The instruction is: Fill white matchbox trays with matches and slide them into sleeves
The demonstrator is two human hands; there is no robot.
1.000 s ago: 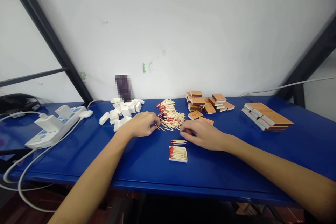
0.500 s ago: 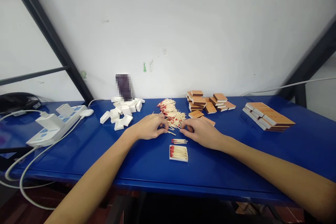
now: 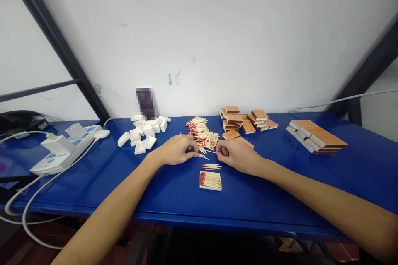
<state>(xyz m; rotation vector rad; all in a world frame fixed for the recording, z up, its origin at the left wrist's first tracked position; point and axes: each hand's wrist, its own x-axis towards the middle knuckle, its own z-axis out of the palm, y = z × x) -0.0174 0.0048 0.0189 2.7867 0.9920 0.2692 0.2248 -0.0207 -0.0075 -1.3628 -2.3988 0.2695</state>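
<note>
Tray (image 3: 210, 181) lies between right hand (image 3: 239, 155) and table edge (image 3: 186, 216).

A loose pile of red-tipped wooden matches (image 3: 202, 131) lies on the table just above the frame's centre, its sticks crossing at many angles. Just below it a small bundle of matches (image 3: 212, 167) lies flat, heads left. Lower still, an open white matchbox tray (image 3: 210, 181) holds matches, heads left.

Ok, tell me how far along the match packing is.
Done: one white cardboard tray lies filled with red-tipped matches, a small bundle beside it. In hand: left hand and right hand pick at the loose match pile. Left: that pile, small white trays, orange boxes.
</note>
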